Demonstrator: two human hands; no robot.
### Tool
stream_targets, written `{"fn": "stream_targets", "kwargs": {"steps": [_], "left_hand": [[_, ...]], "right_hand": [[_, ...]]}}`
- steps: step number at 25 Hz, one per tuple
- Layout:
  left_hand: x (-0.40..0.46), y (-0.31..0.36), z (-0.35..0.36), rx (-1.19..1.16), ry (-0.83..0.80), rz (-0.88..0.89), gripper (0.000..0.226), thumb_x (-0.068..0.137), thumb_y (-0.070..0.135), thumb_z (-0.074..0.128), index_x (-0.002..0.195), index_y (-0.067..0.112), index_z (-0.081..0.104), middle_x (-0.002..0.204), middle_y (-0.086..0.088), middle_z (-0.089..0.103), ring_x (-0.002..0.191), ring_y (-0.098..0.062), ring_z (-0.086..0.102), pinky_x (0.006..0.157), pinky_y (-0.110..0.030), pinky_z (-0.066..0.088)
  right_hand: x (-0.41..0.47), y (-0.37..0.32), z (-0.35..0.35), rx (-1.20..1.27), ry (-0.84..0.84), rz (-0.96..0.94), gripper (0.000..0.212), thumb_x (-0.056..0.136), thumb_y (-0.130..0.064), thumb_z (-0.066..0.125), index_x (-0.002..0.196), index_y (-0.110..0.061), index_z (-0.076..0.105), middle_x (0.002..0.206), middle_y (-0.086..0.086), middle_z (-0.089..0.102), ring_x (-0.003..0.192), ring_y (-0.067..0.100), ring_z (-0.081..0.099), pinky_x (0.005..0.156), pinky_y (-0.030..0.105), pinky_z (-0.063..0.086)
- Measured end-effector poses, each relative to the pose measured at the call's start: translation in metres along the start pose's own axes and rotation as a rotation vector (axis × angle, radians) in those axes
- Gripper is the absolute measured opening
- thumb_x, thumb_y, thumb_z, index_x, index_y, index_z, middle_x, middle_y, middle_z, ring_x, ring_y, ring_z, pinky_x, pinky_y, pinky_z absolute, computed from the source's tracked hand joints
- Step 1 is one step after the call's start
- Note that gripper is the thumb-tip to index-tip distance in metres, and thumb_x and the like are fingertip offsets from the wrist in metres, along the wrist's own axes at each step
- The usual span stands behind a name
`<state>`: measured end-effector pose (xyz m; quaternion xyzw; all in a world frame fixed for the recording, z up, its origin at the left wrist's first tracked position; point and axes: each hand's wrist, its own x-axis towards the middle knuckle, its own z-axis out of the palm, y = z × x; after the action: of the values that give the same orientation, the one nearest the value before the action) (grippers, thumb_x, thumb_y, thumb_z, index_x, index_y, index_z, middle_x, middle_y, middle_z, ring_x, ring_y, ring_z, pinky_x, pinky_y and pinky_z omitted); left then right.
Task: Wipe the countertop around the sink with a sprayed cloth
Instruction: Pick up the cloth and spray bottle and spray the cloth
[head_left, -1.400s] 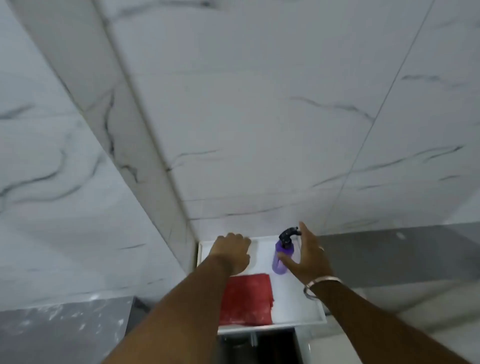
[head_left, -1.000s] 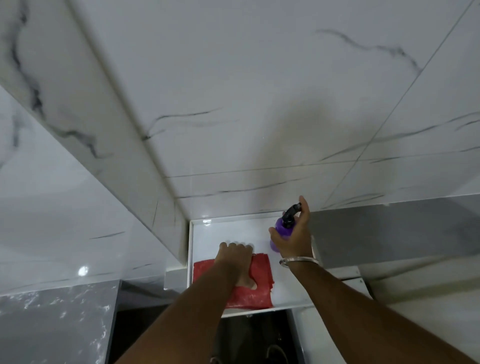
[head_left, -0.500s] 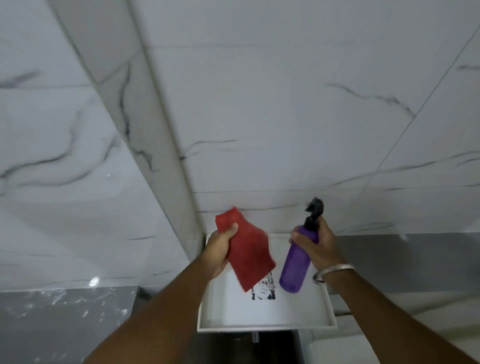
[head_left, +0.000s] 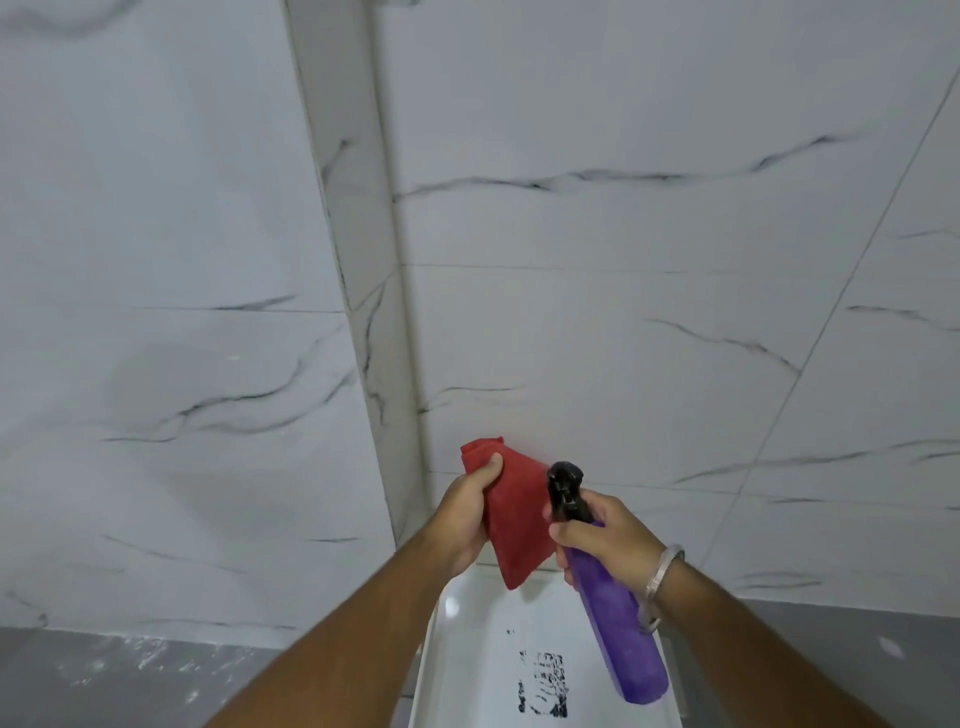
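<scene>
The left hand (head_left: 465, 512) holds the red cloth (head_left: 514, 519) up; the right hand (head_left: 605, 535) grips the purple spray bottle (head_left: 621, 629) — its black nozzle (head_left: 566, 488) sits just beside the cloth's right side, bottle slanting down-right.

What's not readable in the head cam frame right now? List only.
- Sink and countertop: none visible in the head view; only the white tray, cut off by the bottom edge.
- Black print on the tray: too blurred to read.
- Purple spray bottle nozzle: spray not discernible, trigger hidden by the right hand.
- Red cloth: wetness unknowable; partly covered by the left hand.
</scene>
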<state>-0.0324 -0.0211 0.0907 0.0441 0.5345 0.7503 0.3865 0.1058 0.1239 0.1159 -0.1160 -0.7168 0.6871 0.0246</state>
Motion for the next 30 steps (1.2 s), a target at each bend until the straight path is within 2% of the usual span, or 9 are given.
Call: {"fn": "stream_targets", "kwargs": {"steps": [5,7,11,14,17,21,24,27,30], "left_hand": [[-0.012,0.019,0.007,0.049,-0.042,0.089,0.037,0.103,0.041,0.049,0.113,0.015,0.071,0.114,-0.012,0.074,0.104,-0.023,0.071,0.086,-0.04,0.052],[-0.015,0.027,0.01,0.062,-0.027,0.117,0.034,0.103,0.042,0.05,0.11,0.019,0.075,0.114,-0.009,0.074,0.104,-0.022,0.071,0.087,-0.041,0.052],[-0.019,0.041,0.013,0.096,0.01,0.158,0.035,0.102,0.043,0.051,0.095,0.028,0.081,0.11,-0.007,0.076,0.1,-0.021,0.072,0.084,-0.041,0.053],[-0.018,0.047,0.013,0.088,0.05,0.179,0.031,0.101,0.042,0.055,0.108,0.02,0.075,0.108,-0.007,0.076,0.097,-0.021,0.073,0.081,-0.04,0.055],[-0.016,0.049,0.015,0.07,0.078,0.189,0.033,0.1,0.04,0.057,0.116,0.014,0.069,0.107,-0.007,0.077,0.096,-0.02,0.074,0.078,-0.038,0.055],[-0.018,0.049,0.018,0.044,0.105,0.202,0.03,0.1,0.039,0.057,0.114,0.015,0.069,0.106,-0.006,0.077,0.094,-0.019,0.074,0.074,-0.036,0.056],[-0.02,0.047,0.022,0.038,0.132,0.203,0.029,0.1,0.039,0.057,0.114,0.016,0.069,0.104,-0.006,0.077,0.092,-0.019,0.074,0.074,-0.037,0.056],[-0.024,0.046,0.026,0.044,0.153,0.2,0.032,0.1,0.039,0.056,0.118,0.015,0.068,0.105,-0.005,0.077,0.092,-0.018,0.074,0.076,-0.038,0.054],[-0.027,0.045,0.029,0.044,0.17,0.193,0.036,0.101,0.042,0.054,0.121,0.015,0.067,0.108,-0.005,0.076,0.096,-0.02,0.073,0.08,-0.04,0.054]], "right_hand": [[-0.009,-0.02,0.001,0.083,-0.025,-0.053,0.014,0.089,-0.011,0.066,0.103,-0.014,0.068,0.07,0.019,0.064,0.06,0.028,0.061,0.06,0.038,0.054],[-0.013,-0.022,-0.003,0.051,-0.027,-0.077,0.006,0.091,-0.013,0.067,0.093,-0.008,0.065,0.071,0.02,0.064,0.06,0.03,0.06,0.061,0.04,0.054],[-0.019,-0.013,-0.009,0.055,-0.104,-0.061,0.02,0.085,-0.027,0.073,0.103,-0.021,0.071,0.073,0.019,0.067,0.061,0.031,0.062,0.061,0.038,0.055],[-0.023,0.001,-0.016,-0.021,-0.083,-0.07,0.013,0.081,-0.035,0.074,0.084,-0.023,0.069,0.071,0.017,0.069,0.059,0.033,0.062,0.062,0.039,0.055],[-0.026,0.022,-0.02,-0.043,-0.08,-0.045,0.02,0.082,-0.03,0.073,0.097,-0.018,0.067,0.069,0.016,0.067,0.057,0.033,0.061,0.059,0.038,0.054],[-0.031,0.043,-0.029,-0.062,-0.06,-0.031,0.013,0.089,-0.016,0.071,0.088,-0.005,0.063,0.064,0.017,0.064,0.051,0.026,0.059,0.056,0.04,0.054],[-0.034,0.045,-0.031,-0.041,-0.126,-0.017,0.012,0.092,-0.013,0.067,0.103,-0.008,0.065,0.067,0.019,0.064,0.053,0.029,0.058,0.055,0.038,0.053],[-0.03,0.035,-0.031,-0.062,-0.089,-0.071,0.009,0.092,-0.011,0.066,0.088,-0.003,0.062,0.066,0.019,0.065,0.053,0.031,0.059,0.056,0.042,0.053],[-0.023,0.012,-0.028,0.006,-0.106,-0.093,0.009,0.093,-0.017,0.066,0.097,-0.009,0.066,0.07,0.018,0.067,0.056,0.033,0.061,0.056,0.038,0.054]]}}
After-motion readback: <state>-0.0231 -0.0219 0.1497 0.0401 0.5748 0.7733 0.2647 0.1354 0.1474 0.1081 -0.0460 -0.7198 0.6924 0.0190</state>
